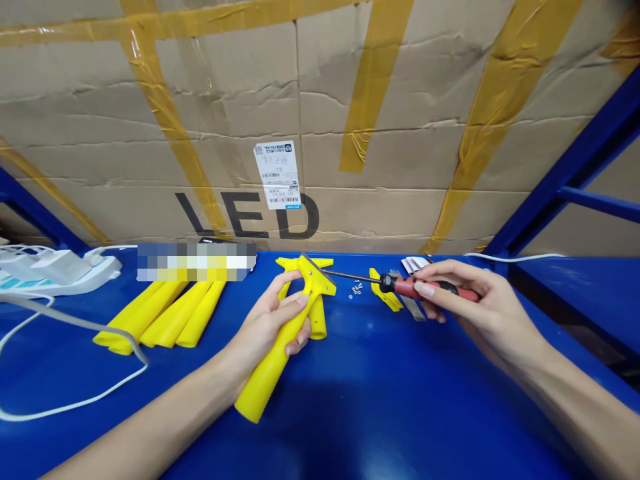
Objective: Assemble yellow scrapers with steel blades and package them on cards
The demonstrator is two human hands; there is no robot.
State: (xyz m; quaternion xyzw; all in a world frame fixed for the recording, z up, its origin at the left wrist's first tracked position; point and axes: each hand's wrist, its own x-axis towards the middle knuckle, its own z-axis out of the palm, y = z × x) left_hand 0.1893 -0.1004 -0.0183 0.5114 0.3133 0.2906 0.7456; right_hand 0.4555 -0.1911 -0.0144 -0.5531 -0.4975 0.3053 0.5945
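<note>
My left hand (pixel 280 313) is closed round the handle of a yellow plastic scraper (pixel 267 380), its head tilted up and away from me. In my right hand (pixel 475 300) is a screwdriver (pixel 430 288) with a red and black handle. The screwdriver's shaft points left, its tip at the scraper's head; whether it touches a screw I cannot tell. Behind the held scraper lies another yellow scraper (pixel 318 320), partly hidden. Several small screws and nuts (pixel 356 289) lie on the blue surface to its right, near a loose yellow head piece (pixel 385 291) and a grey strip (pixel 411 300).
Several yellow handles (pixel 165 313) lie at the left, their far ends blurred out. A white power strip (pixel 65 273) with plugs and a looping cable (pixel 90 400) sits at the far left. A taped cardboard box (pixel 320 100) stands behind the blue shelf (pixel 380 407), between blue posts (pixel 565 160).
</note>
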